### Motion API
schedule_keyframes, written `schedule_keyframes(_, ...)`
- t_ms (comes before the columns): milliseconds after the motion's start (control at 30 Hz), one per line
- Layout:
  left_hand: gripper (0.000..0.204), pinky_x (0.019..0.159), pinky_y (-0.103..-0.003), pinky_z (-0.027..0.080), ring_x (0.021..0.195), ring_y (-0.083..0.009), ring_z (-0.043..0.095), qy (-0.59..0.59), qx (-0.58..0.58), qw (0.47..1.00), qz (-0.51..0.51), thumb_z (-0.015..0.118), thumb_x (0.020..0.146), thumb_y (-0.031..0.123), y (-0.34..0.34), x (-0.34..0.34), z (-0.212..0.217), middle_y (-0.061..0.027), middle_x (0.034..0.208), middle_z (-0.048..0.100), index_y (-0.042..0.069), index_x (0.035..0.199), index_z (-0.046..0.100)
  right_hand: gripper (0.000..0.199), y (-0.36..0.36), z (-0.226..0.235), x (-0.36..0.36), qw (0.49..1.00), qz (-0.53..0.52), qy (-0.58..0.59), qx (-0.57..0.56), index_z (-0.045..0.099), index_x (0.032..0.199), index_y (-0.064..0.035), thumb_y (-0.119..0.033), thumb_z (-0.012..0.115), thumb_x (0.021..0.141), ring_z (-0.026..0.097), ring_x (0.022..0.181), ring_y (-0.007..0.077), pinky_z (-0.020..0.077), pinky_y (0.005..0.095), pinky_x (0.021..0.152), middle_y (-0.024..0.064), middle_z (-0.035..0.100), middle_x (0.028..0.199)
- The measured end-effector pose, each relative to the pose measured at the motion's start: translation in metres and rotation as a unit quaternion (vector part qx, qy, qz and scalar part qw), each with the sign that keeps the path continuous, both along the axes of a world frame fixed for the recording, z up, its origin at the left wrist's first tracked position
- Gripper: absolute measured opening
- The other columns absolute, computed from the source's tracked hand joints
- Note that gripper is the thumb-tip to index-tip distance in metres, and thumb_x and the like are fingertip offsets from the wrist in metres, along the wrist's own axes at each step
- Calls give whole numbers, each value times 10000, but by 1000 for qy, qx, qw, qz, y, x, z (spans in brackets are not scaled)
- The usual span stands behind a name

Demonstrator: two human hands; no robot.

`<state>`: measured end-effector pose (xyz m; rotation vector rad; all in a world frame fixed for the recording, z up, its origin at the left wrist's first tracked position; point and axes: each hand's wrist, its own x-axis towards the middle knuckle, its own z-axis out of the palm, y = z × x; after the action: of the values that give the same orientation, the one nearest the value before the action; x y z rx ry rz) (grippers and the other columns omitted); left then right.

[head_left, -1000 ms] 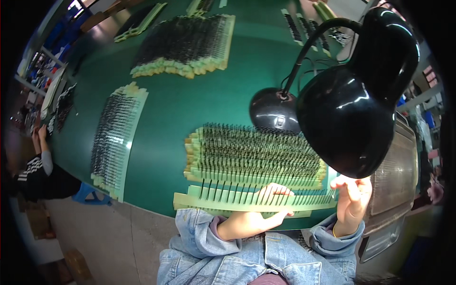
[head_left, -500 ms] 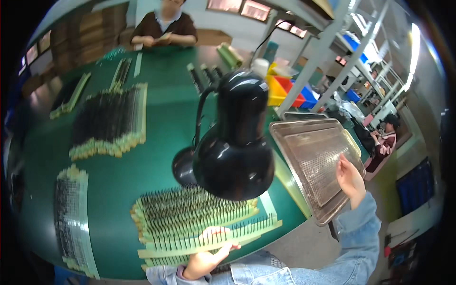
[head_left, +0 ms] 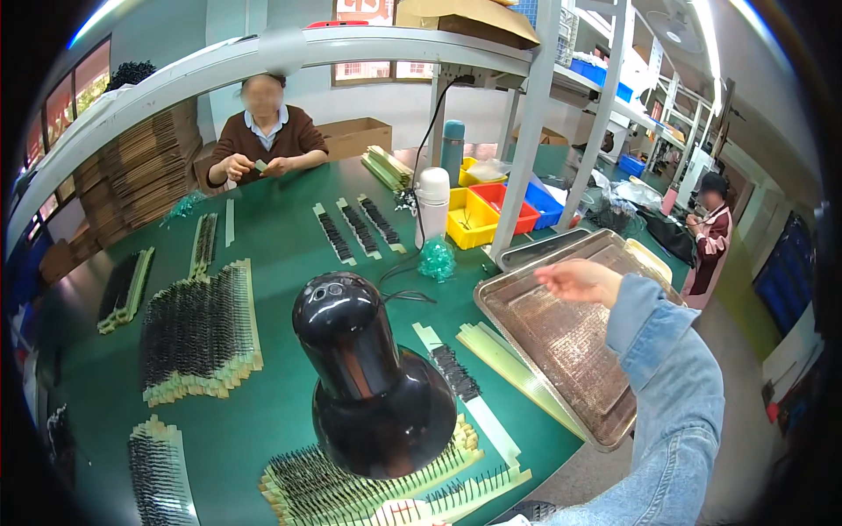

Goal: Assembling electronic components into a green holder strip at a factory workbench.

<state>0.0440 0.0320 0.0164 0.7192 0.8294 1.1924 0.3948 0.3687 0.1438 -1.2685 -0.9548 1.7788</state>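
At the lower edge my left hand is partly cut off; its fingers close on a pale green strip with a row of thin black pins along it. The strip lies across the front of several similar strips laid side by side on the table. My right hand is over a worn metal tray at the right, fingers stretched to the left, nothing visible in them. Whether the hand touches the tray, I cannot tell. A black lamp head hides part of the strips.
The green table holds more strip bundles at left. Near the shelf post stand a white bottle, a yellow bin, a red bin and a teal flask. A co-worker sits across; another person is at right.
The view has tilted up, so the table's far side and shelf show more. My right hand has moved left and farther over the tray. My left hand still grips the strip.
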Motion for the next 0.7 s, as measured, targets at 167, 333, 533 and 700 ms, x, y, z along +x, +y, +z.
schedule_keyframes(167, 319, 757, -308, 462, 881, -184, 560, 4, -4, 1000, 10, 546, 775, -28, 4, -10, 7, -122, 924, 548, 4, 1072, 436, 184, 31, -8, 2, 1000, 1, 3, -20, 521, 994, 38, -57, 499, 838, 555, 806, 155, 480, 242, 731, 86, 561, 889)
schedule_keyframes(333, 329, 751, -300, 459, 869, -175, 557, 8, -16, 1000, 10, 540, 774, -32, 11, -10, 5, -118, 927, 543, 7, 1081, 428, 256, 48, -33, 62, 979, -197, -43, -12, 443, 1080, 38, -9, 420, 829, 556, 823, 192, 477, 266, 779, 88, 530, 953)
schedule_keyframes(533, 342, 743, -290, 455, 855, -165, 554, 18, -15, 999, 23, 533, 772, -36, 12, -13, 13, -113, 930, 538, 10, 1091, 418, 117, 140, -60, 46, 961, -264, -20, 79, 451, 881, -13, 7, 397, 780, 522, 758, 211, 493, 311, 692, 83, 476, 800)
schedule_keyframes(700, 352, 737, -282, 452, 843, -156, 552, 9, 1, 1000, 1, 527, 771, -40, 19, -8, 11, -109, 933, 533, 13, 1099, 410, 398, 219, -6, 85, 904, -319, 23, 283, 441, 1098, -4, -253, 534, 802, 515, 959, 221, 358, 322, 899, 133, 529, 1057)
